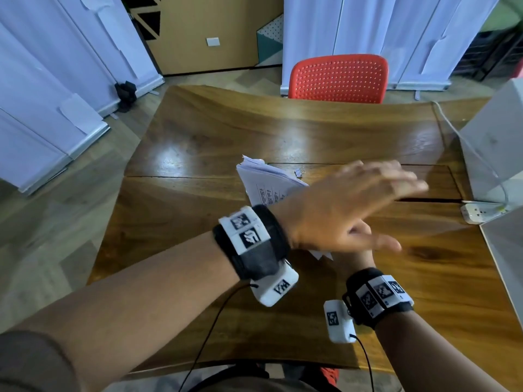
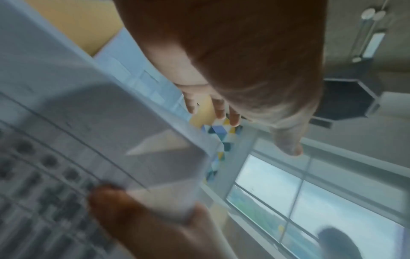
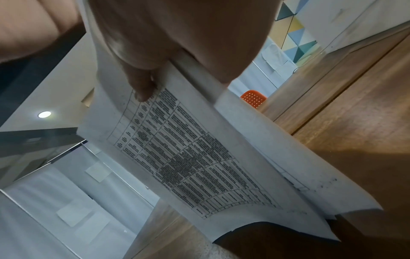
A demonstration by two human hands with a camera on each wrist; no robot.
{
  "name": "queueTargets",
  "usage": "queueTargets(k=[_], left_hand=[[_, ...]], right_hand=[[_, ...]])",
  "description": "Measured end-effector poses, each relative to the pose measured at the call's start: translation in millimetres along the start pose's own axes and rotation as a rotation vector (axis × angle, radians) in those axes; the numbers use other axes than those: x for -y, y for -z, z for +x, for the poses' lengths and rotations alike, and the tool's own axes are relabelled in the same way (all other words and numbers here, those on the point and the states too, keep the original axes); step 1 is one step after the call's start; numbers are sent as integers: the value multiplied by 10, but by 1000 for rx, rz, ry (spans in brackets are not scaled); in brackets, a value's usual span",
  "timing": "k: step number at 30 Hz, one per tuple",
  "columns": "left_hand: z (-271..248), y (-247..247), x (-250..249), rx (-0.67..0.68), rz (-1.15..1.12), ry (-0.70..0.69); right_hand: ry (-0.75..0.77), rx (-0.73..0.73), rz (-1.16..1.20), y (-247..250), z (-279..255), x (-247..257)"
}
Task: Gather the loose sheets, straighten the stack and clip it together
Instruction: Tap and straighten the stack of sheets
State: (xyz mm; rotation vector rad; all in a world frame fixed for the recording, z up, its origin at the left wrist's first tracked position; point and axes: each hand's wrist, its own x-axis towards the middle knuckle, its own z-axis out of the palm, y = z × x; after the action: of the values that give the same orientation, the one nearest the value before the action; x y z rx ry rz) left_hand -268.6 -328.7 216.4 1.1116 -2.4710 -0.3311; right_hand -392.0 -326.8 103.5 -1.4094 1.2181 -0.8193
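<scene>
Behind stack [image 1: 263, 179], binder clip [image 1: 298, 173], chair [image 1: 338, 78]

**Layout: table, papers, hands**

Table [image 1: 198, 142]: chair [image 1: 338, 77] behind its far edge; box-like unit [image 1: 498, 154] on its right side, power strip [image 1: 478, 212] at that unit's near foot.
Stack of sheets [image 1: 266, 179]: above the table's middle, gripped at its near end by the right hand [image 3: 155, 52].
Left hand [image 1: 351, 205]: crosses over the right hand, in front of the stack.
Binder clip [image 1: 298, 173]: on the table, just right of the stack's far end.
</scene>
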Motion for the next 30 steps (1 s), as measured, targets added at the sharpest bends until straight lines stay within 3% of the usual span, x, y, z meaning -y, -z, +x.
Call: queueTargets(k=[2,4,6,9,12,15,18,21,26,30], left_hand=[[-149,280,283,-84,33,110],[-463,570,677,-91,32,351],[-844,709,1049,-46,-264,649],[-1173,591,1373,12,-704,815],[-1136,240,1398,-28,-796,848],[-1053,11,1213,-186,-827,893],[-1061,-74,1014,-419,-830,851],[-1157,-201,889,-622,-825,827],[-1374,-511,844,-579,-854,946],[-1341,-567,891,-517,-858,959]], right_hand=[[59,-51,31,43,5,-34],[61,-79,35,40,59,-15],[72,-84,48,54,110,-62],[20,-34,44,88,159,-97],[-69,-49,48,70,192,-109],[-139,-151,97,28,214,-72],[-69,-241,139,-9,198,7],[54,-228,141,-27,147,26],[-89,-143,-136,46,183,-266],[-70,-136,-215,160,142,-520]])
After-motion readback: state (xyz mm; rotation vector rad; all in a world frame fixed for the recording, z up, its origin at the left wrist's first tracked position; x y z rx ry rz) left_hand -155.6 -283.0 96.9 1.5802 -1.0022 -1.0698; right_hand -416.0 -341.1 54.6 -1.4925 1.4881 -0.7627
